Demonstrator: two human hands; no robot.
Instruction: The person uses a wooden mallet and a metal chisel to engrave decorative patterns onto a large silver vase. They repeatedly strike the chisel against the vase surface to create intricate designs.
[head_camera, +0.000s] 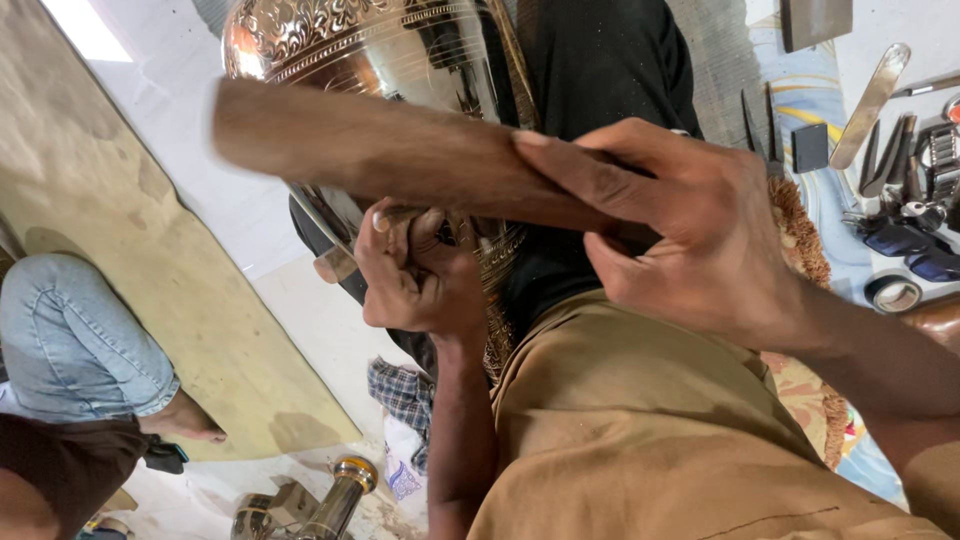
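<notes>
Head view, items in order.

Your right hand (690, 225): fingers wrapped tight round the near end of a wooden mallet (400, 150), a long brown club lying across the frame from upper left to the hand, its far end blurred.

Your left hand (415, 275): curled closed, thumb up, pinching a thin metal punch (340, 250) whose tip sits against the metal pot (370, 50). The hand lies just under the mallet.

Metal pot: large, polished, with an engraved floral band near its top; it rests on your lap against the dark cloth (600, 60), at top centre, behind the mallet and both hands.

Your tan trousers (640, 440): fill the lower right.

Hand tools (900, 170): files, blades and a roll of tape (893, 294) laid on a patterned mat at the right edge, well apart from both hands.

Another person's knee in blue jeans (75, 340), with a bare foot, at the left edge on the floor.

Small brass fitting (340, 495): on the floor at bottom centre.
</notes>
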